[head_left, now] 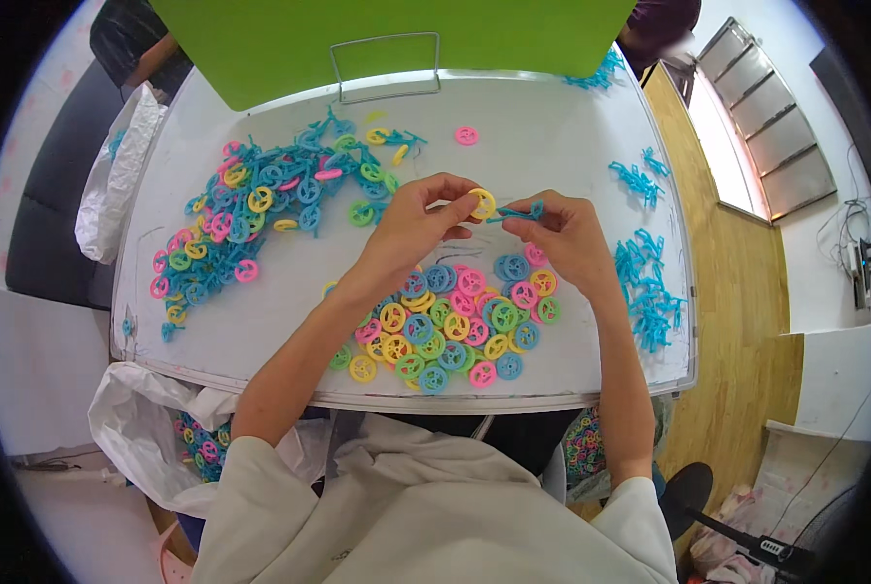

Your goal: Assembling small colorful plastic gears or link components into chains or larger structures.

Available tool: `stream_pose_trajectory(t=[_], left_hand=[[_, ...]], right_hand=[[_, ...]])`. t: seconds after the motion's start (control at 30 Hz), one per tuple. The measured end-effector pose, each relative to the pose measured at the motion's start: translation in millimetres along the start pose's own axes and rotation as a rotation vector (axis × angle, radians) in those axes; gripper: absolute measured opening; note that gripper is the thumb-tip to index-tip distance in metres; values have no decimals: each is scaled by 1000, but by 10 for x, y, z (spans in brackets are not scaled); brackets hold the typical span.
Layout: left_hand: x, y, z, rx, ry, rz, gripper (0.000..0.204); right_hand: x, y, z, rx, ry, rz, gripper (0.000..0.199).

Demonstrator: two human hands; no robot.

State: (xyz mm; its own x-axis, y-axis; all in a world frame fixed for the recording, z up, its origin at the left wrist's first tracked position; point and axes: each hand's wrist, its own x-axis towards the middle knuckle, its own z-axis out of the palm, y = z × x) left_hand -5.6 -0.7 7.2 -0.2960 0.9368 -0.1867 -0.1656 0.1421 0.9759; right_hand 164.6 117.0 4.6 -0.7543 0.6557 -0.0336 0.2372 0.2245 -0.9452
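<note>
My left hand pinches a small yellow spoked plastic wheel between thumb and fingers, above the middle of the white table. Close beside it, my right hand is closed on a thin teal plastic piece. The teal piece points left at the wheel, its tip touching or nearly touching it. Below both hands lies a pile of loose wheels in pink, yellow, green and blue. To the left, a large heap of teal pieces with wheels on them covers the table.
Bare teal pieces lie in clusters along the right edge. A green board with a wire handle stands at the back. A single pink wheel sits before it. White sacks hang at the left. Two other people are partly visible beyond the table.
</note>
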Motion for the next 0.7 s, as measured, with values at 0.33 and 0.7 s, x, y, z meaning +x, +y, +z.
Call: stream_pose_trajectory(t=[0.33,0.7], left_hand=[[7,-27,13,-49,15,-97,17],[3,-88,135,9,124,256,6]], right_hand=[[-22,-39,153,-49,55,-203,16],[-4,-59,192,222,75,-2,32]])
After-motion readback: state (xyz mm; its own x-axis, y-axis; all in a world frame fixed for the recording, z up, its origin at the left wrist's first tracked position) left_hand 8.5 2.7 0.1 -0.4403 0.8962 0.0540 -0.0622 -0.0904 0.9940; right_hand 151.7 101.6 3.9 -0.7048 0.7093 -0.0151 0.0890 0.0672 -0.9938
